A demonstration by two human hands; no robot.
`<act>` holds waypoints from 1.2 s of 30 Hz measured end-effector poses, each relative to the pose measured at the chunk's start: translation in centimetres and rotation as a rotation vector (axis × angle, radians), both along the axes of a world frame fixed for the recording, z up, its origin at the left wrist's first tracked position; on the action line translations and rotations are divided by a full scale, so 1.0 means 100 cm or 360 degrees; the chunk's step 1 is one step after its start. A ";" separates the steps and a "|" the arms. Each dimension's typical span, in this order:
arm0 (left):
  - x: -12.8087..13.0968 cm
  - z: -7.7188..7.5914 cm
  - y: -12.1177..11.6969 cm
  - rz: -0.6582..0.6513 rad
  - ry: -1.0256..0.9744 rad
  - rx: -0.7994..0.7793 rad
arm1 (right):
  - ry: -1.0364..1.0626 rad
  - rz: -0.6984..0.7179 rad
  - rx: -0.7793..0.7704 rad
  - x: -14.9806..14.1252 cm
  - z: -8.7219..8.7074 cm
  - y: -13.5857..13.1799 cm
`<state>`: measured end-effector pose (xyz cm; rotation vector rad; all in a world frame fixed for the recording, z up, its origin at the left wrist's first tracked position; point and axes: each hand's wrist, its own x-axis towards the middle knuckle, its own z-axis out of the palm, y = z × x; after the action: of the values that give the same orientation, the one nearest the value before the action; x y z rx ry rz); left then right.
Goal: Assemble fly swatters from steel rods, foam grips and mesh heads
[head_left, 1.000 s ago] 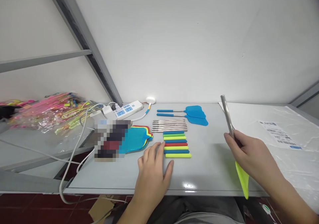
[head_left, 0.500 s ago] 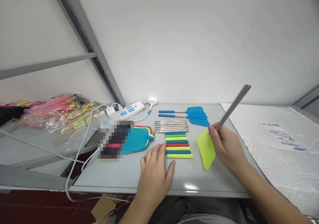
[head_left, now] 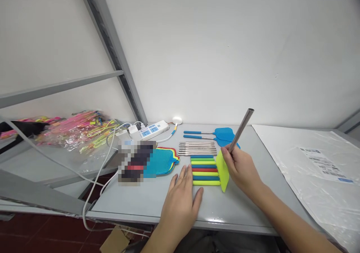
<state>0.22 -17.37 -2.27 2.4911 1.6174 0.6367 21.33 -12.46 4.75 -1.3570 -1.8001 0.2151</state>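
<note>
My right hand (head_left: 243, 168) is closed around a fly swatter (head_left: 223, 172) with a yellow-green head and a bare metal rod; the rod points up and the head hangs down by the ends of the grips. Flat on the table, fingers stretched out, my left hand (head_left: 181, 200) rests at the left ends of a row of coloured handle grips (head_left: 206, 178). Behind the grips lie several metal rods (head_left: 197, 148). Two blue fly swatters (head_left: 225, 133) with blue grips are farther back. A stack of swatter heads (head_left: 161, 162), blue on top, sits left of my left hand.
A white power strip (head_left: 150, 131) with cables stands at the back left. A blurred-out dark object (head_left: 137, 165) overlaps the stack. White plastic packaging (head_left: 298, 170) with a label covers the right side. Bagged colourful items (head_left: 75, 129) fill the left shelf.
My right hand has brought the yellow-green swatter leftward from the right side to the grips' right ends, turning its head toward them. My left hand has stayed by the grips. The view has shifted slightly.
</note>
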 end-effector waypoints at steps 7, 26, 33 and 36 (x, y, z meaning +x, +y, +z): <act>0.000 0.001 0.000 -0.0042 0.0060 -0.0026 | 0.0016 0.0026 -0.0030 -0.003 -0.003 0.001; -0.001 0.005 -0.007 -0.0106 -0.0234 0.0026 | 0.0848 -0.0255 0.0107 0.031 0.004 -0.019; 0.030 0.066 -0.012 0.0047 -0.1993 -0.0663 | 0.1374 0.0320 -0.0194 0.032 0.016 -0.034; 0.036 0.103 -0.006 -0.0005 -0.2411 -0.0947 | 0.1432 0.0540 -0.0244 0.029 0.021 -0.042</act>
<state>3.85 -18.00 8.02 0.9399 0.8864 1.2833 24.21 -16.61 6.86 -0.8150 -1.2234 0.9901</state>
